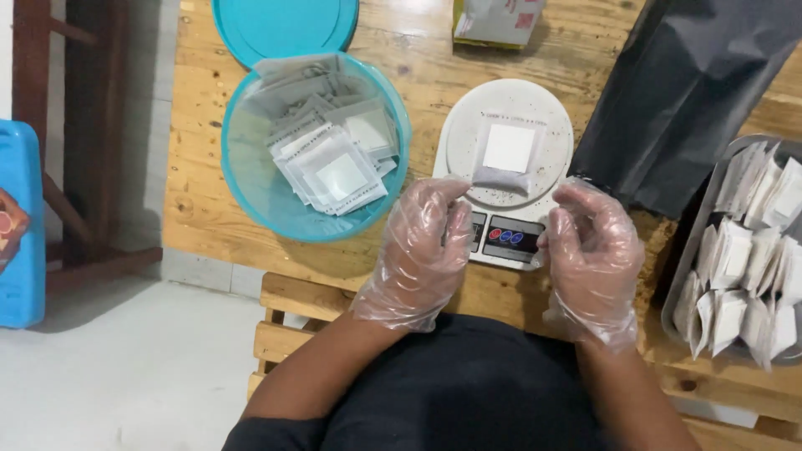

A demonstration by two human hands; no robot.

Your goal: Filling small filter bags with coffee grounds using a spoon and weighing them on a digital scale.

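Two gloved hands, left fingers (451,194) pinching sachet (504,165) on scale (468,125).

At twelve o'clock the turquoise lid (284,25) and a cardboard box (498,21) are running off the top edge. At three o'clock the metal tray (697,242) is getting cropped. The kitchen scale (505,167) buttons are staying too small to tell.

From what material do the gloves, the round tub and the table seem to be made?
Gloves, left hand and right hand: thin clear plastic film, wrinkled and glossy. Round tub: translucent turquoise plastic, smooth wall. Table: bare pale wood, probably pine, with visible grain and knots.
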